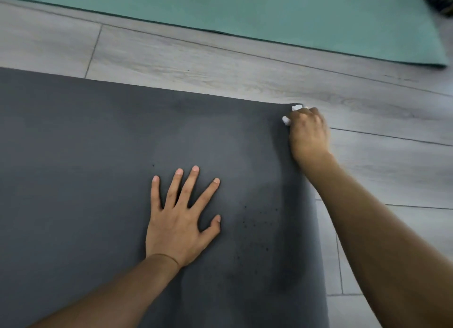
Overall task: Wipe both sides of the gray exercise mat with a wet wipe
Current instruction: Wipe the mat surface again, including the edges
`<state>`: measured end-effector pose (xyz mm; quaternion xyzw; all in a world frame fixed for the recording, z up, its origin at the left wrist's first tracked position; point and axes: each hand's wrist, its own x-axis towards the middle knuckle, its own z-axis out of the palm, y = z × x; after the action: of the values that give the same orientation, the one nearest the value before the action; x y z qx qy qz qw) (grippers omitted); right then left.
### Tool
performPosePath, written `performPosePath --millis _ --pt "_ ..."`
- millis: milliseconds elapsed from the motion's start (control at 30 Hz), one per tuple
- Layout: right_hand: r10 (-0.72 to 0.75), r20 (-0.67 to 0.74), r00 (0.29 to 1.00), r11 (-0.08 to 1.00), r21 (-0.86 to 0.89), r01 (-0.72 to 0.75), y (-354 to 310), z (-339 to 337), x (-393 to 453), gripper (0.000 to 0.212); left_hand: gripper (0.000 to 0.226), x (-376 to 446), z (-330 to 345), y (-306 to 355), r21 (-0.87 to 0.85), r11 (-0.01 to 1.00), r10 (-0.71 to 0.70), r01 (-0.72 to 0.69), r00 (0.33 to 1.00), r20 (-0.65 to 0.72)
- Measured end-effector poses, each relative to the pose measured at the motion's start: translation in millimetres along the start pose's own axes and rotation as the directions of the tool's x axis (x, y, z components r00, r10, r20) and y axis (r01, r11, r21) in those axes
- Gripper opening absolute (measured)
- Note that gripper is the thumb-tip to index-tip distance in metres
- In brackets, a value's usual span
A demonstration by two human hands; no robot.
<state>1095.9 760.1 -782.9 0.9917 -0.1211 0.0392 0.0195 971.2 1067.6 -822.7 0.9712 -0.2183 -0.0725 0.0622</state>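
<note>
The step in hand looks like wiping the upper face of the gray exercise mat, with the stroke now at its far right corner. The mat lies flat on the pale wood-look floor and fills the left and near part of the view.

On its middle the left hand lies flat, palm down, fingers spread wide and straight, holding nothing; it seems to be pinning the mat so it does not slide.

Just right of that hand, small dark specks dot the surface, and a darker band that may be dampness runs along the right edge.

At the far right corner the right hand curls round a bunched white wet wipe, which shows only as small tufts at the fingers and is pressed on the corner of the mat.

Next, I judge, the wipe should be drawn back over the speckled patch, and the mat later turned over for its underside.

Beyond a strip of floor, a teal mat lies along the far side, well apart.
</note>
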Motion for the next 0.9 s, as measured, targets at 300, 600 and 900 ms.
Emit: performPosePath --millis 300,600,900 --pt "-0.301 -0.005 0.954 0.829 0.492 0.264 -165.8 5.5 -38.4 0.027 0.072 -0.8 1.0 -0.6 0.005 1.0 -0.001 0.001 1.0 -0.011" --pt "-0.112 0.013 0.994 0.987 0.119 0.11 -10.5 3.0 -11.3 0.045 0.073 -1.1 1.3 -0.3 0.019 1.0 0.001 -0.001 1.0 -0.013" --pt "-0.112 0.033 0.993 0.832 0.549 0.076 -140.2 1.3 -29.8 0.029 0.073 -0.8 3.0 -0.3 0.032 0.999 0.006 -0.005 0.999 -0.037"
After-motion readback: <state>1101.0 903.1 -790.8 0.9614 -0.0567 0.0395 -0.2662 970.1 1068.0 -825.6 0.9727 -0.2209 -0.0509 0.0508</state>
